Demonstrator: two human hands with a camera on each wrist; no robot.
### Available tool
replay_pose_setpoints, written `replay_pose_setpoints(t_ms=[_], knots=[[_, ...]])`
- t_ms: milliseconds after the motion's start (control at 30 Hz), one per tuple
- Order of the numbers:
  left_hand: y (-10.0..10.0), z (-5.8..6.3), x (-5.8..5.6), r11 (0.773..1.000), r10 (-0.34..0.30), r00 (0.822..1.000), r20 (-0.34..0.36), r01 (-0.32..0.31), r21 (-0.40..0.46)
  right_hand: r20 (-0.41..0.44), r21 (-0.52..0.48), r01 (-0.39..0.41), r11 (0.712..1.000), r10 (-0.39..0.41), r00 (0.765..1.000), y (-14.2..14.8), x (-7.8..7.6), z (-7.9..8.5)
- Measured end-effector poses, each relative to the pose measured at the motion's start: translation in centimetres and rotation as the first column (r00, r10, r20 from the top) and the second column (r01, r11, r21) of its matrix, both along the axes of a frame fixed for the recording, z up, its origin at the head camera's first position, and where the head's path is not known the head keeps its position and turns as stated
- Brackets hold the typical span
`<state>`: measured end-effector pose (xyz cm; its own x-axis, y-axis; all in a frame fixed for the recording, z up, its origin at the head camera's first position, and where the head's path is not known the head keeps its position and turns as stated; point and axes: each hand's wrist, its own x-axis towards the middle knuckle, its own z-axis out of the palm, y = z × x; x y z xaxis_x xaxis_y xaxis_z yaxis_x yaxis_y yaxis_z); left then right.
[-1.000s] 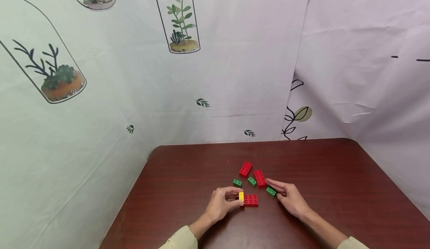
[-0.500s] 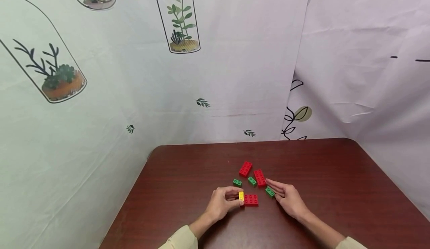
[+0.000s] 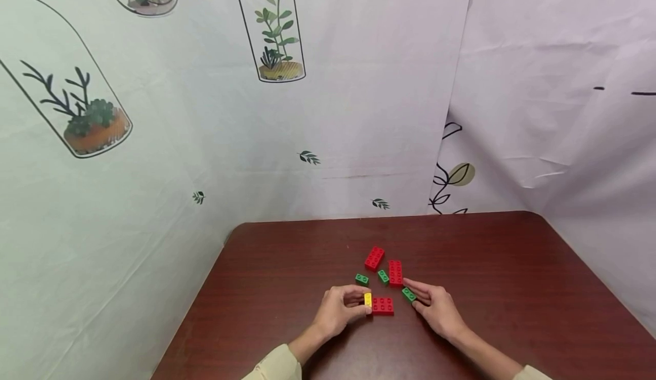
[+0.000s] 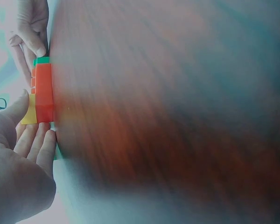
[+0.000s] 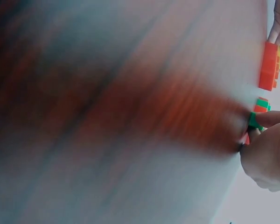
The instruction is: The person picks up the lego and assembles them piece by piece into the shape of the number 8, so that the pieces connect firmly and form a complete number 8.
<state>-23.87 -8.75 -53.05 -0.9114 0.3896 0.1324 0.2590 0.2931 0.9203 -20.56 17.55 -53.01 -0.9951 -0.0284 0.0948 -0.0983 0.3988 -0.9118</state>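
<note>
My left hand (image 3: 336, 311) pinches a yellow brick (image 3: 368, 299) between thumb and fingers. This brick sits across the left end of a red eight-stud-type brick (image 3: 383, 306), whose other studs show. My right hand (image 3: 438, 310) holds a small green brick (image 3: 408, 295) between thumb and fingers, low at the table. Its fingertips reach beside another red brick (image 3: 396, 273). In the right wrist view the thumb lies against the green brick (image 5: 254, 120); the far fingers are mostly hidden. The left wrist view shows the yellow brick (image 4: 30, 109) against the red brick's studded side.
Two more green bricks (image 3: 361, 279) lie loose beyond the left hand, one beside the upright-lying red brick. A further red brick (image 3: 374, 258) rests at an angle farther back. The dark wooden table (image 3: 287, 254) ends at a printed cloth backdrop (image 3: 328, 112).
My right hand has moved left and slightly nearer with the green brick. The red brick by its fingertips has turned straighter, and a neighbouring green brick has shifted slightly. My left hand stays still.
</note>
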Motion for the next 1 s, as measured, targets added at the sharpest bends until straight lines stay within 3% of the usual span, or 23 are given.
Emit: replay_pose_setpoints(t_ms=[367,1000], knots=[[-0.03,0.03,0.07,1.0,0.003,1.0,-0.007,-0.003,-0.011,-0.01,0.088,0.033,0.996,-0.032,0.999,-0.36,0.0,0.0],[0.04,0.23,0.17,1.0,0.006,1.0,-0.009,-0.006,-0.02,0.002,0.076,0.027,0.997,-0.027,1.0,-0.25,0.06,0.3]])
